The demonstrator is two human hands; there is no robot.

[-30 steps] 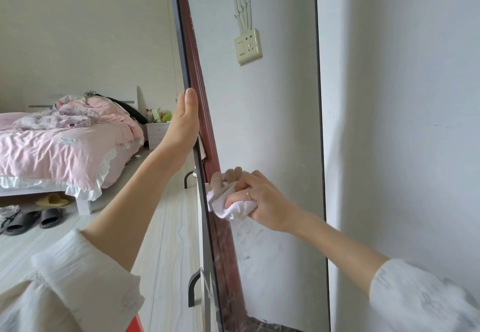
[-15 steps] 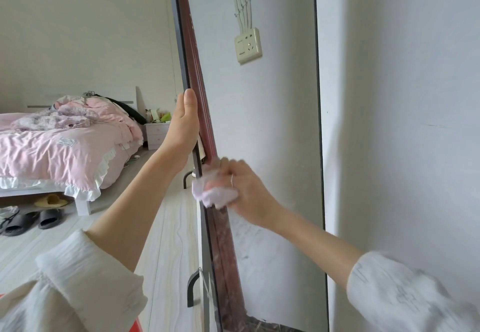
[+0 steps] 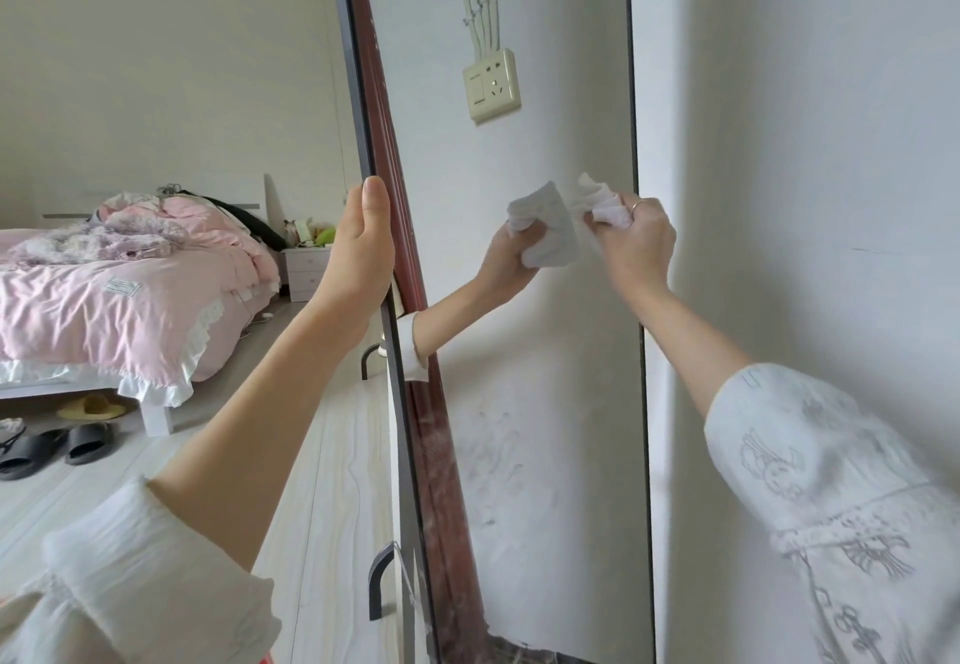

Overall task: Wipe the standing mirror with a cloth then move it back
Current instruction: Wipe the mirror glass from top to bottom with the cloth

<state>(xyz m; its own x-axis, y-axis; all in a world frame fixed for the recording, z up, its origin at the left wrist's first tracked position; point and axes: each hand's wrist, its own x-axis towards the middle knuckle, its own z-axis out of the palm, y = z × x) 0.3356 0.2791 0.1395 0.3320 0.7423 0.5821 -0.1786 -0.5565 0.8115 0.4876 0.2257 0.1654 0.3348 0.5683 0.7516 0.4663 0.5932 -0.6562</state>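
The tall standing mirror (image 3: 524,455) with a thin dark frame fills the middle of the view and stands close to the white wall on the right. My left hand (image 3: 361,252) grips its left frame edge at mid height, thumb up along the edge. My right hand (image 3: 636,237) holds a bunched white cloth (image 3: 605,206) against the glass near the right frame edge. The glass reflects that hand and cloth just to the left. Smears and dust show on the lower glass.
A bed with pink bedding (image 3: 119,294) stands at the left, with slippers (image 3: 47,447) on the pale wood floor beside it. A white nightstand (image 3: 306,271) sits behind. The mirror's dark stand foot (image 3: 376,585) projects low on the left. White wall (image 3: 805,195) is right.
My right hand has swept the cloth across the glass from the left frame edge to the right frame edge and a little upward. My left hand has kept its grip on the frame.
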